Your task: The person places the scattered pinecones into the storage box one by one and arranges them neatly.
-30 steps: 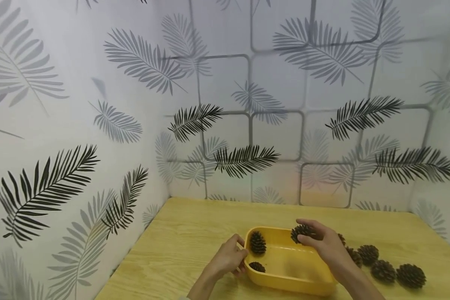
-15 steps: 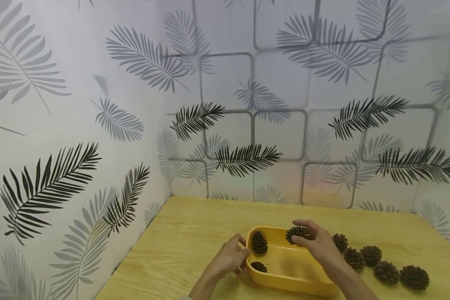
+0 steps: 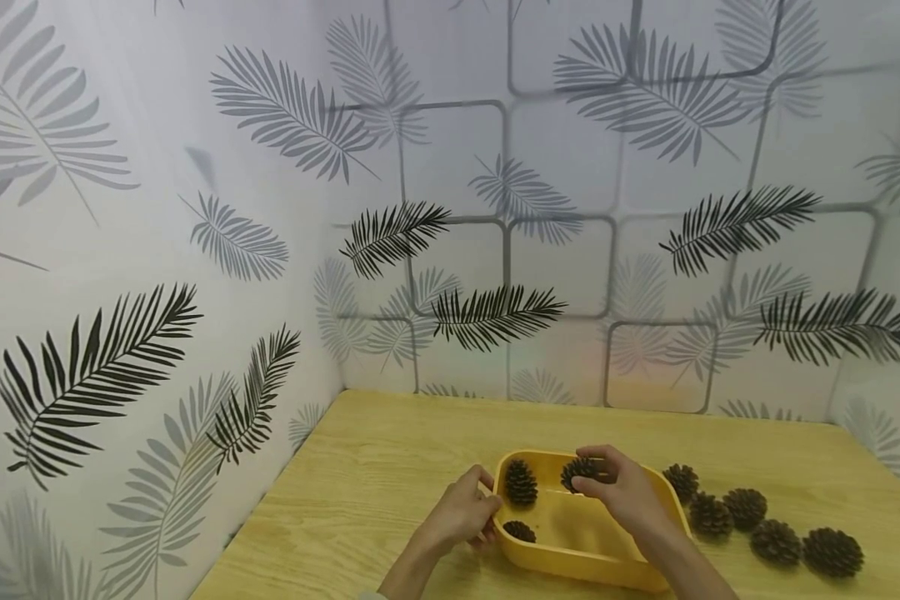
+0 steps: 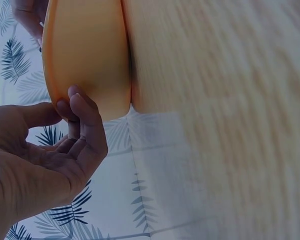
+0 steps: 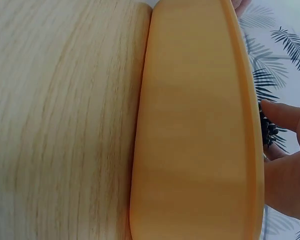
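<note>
A yellow plastic basin stands on the wooden table. My left hand grips its left rim; in the left wrist view the thumb and fingers pinch the basin's edge. Over the basin's far side, my right hand holds a pinecone between thumb and fingers. The right wrist view shows that pinecone partly hidden behind the basin wall. Inside the basin, one pinecone leans in the far left corner and another pinecone lies near the front left, half hidden by the rim.
Several loose pinecones lie on the table to the right of the basin. The light wooden table reaches back to a pale wall covering printed with leaves, which also runs along the left side.
My right hand has moved left with its pinecone, further over the basin and closer to the pinecone in the far left corner. The left hand keeps its hold on the rim.
</note>
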Available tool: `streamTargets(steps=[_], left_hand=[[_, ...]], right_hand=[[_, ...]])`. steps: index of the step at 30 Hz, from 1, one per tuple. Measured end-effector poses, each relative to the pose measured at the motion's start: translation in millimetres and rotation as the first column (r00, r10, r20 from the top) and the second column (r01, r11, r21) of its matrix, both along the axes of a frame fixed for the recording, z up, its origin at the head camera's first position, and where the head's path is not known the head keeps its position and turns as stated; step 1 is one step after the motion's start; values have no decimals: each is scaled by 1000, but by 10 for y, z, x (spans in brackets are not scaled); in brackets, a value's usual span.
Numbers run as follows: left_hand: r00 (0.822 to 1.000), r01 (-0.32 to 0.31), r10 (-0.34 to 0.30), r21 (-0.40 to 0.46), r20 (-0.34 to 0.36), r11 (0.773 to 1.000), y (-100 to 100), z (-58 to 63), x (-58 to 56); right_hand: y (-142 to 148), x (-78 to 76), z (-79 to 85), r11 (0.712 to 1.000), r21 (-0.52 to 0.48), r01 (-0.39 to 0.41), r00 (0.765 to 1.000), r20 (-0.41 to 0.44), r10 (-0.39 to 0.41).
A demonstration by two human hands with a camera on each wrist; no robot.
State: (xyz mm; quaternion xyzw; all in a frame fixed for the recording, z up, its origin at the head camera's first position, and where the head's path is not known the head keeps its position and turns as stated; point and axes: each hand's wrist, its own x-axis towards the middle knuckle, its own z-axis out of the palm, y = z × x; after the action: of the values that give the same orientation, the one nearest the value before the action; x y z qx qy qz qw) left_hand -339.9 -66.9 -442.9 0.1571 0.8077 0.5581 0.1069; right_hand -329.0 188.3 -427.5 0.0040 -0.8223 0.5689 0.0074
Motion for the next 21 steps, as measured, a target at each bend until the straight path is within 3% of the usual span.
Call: streamTargets(steps=[21], left_hand=[[1000,-8,8,-9,2,1000,5,34,14]], right_hand=[[-175,-137,-97,996,90,17,998,-64,-12]])
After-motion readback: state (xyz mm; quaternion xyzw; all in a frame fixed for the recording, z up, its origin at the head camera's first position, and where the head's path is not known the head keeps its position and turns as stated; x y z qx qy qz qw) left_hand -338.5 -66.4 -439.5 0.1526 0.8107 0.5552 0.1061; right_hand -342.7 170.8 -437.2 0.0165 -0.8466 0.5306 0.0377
